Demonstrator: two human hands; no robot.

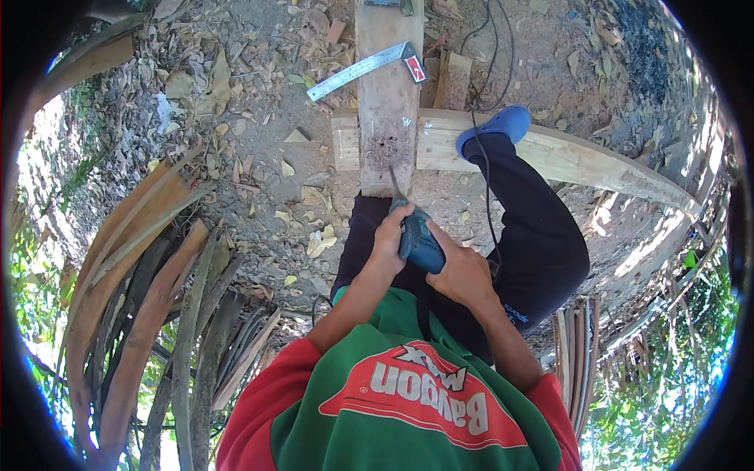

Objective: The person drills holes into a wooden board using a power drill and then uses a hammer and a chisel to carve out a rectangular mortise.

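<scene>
While left fingers (400, 212) wrap the blue power tool (421, 250), right fingers (441, 238) clasp it.

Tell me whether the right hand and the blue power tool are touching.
Touching: the head view shows the right hand wrapped against the blue power tool, no gap between.

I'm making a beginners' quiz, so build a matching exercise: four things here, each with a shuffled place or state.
1. power tool
2. metal square
3. blue clog
4. curved board

A. worn below the right trouser leg
B. wooden, crosswise to the plank
C. held by left hand and right hand
D. partly on the plank, jutting left

Pairs: 1-C; 2-D; 3-A; 4-B
</scene>
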